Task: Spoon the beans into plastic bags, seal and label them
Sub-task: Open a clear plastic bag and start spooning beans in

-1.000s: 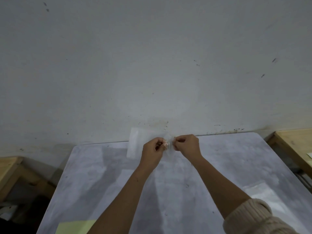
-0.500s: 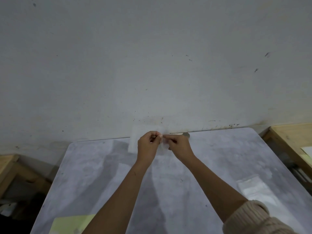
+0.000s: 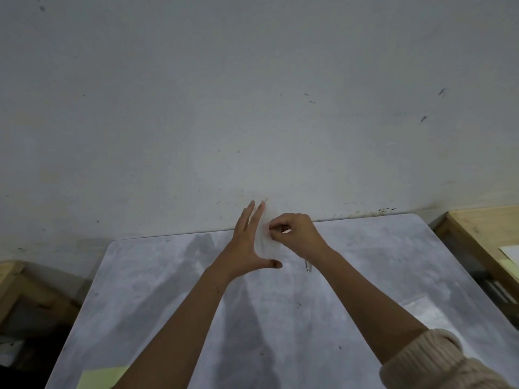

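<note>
**A:** What takes up most of the view?

**B:** A speckled grey-white wall [image 3: 252, 94] that rises from the table's far edge. The table [image 3: 168, 290] itself has a mottled grey top.

**A:** What's around the table?

**B:** A wooden bench [image 3: 483, 234] stands just off its right side. A cream knit sleeve [image 3: 438, 360] comes in over the near right corner. On the table's right part lies a pale flat packet [image 3: 424, 313]. It may be a pile of spare bags, but it's too washed out to tell. A yellow sheet [image 3: 101, 377] lies at the near left edge.

**A:** And the hands?

**B:** Both are together above the table's far edge, near its middle. The left hand [image 3: 250, 242] is spread flat, with its fingers straight and its thumb stuck out sideways. The right hand [image 3: 297, 234] has its fingers curled and pinches the plastic bag [image 3: 268, 245] at its edge.

**A:** Where is the bag, exactly?

**B:** It's up off the table, between the two hands. It lies against the left palm and fingers, thin and see-through.

**A:** Anything smaller?

**B:** A small shiny metal piece [image 3: 308, 266] shows on the table just under the right wrist.
</note>
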The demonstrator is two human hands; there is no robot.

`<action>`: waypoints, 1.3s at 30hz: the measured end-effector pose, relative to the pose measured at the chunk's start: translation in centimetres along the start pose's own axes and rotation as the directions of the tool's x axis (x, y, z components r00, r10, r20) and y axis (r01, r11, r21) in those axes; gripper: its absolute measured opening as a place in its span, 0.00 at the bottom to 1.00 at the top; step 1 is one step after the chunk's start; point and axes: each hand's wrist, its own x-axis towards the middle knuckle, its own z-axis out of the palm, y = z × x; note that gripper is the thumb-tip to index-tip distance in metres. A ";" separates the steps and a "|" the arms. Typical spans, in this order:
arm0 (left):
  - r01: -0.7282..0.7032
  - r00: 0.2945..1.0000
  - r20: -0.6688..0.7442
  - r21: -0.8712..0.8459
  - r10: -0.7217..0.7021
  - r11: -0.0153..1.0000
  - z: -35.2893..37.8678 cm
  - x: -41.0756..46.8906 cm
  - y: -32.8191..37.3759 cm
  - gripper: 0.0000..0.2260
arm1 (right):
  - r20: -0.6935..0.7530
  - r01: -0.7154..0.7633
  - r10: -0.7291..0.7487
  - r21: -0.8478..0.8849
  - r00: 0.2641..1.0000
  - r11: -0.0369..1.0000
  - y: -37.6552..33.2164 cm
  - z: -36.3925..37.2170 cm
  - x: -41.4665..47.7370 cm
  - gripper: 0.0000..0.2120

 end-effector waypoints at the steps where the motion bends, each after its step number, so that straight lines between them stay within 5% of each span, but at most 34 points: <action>1: -0.013 1.000 -0.006 0.024 0.013 1.000 0.0 0.3 0.0 0.57 | 0.012 0.010 -0.010 -0.020 1.000 1.000 -0.2 -0.1 0.0 0.08; 7: -0.122 0.983 -0.142 -0.001 0.120 0.993 0.1 1.4 -0.6 0.55 | 0.144 0.061 -0.031 -0.213 0.989 0.975 -1.6 0.0 0.0 0.10; 15: -0.242 0.942 -0.204 0.134 0.266 0.961 0.1 1.0 -1.3 0.44 | 0.089 0.002 0.023 -0.273 0.996 0.962 -2.4 0.0 0.4 0.16; 19: -0.204 0.949 -0.198 0.201 0.244 0.958 -0.1 0.5 -1.9 0.46 | 0.105 -0.064 0.104 -0.331 0.989 0.942 -3.0 0.3 0.8 0.16; 24: -0.116 0.957 -0.227 0.267 0.180 0.957 -0.6 -0.1 -2.5 0.50 | 0.152 -0.125 0.151 -0.170 0.977 0.977 -3.3 0.9 0.8 0.10; 29: -0.191 0.917 -0.289 0.290 0.276 0.938 -0.8 -0.2 -2.6 0.43 | 0.049 -0.126 0.144 -0.265 0.988 0.956 -2.8 2.7 1.3 0.10; 39: -0.188 0.961 -0.167 0.194 0.222 0.963 -0.2 -0.2 -3.7 0.39 | 0.046 -0.058 0.083 -0.389 0.995 0.919 -2.0 2.9 1.6 0.21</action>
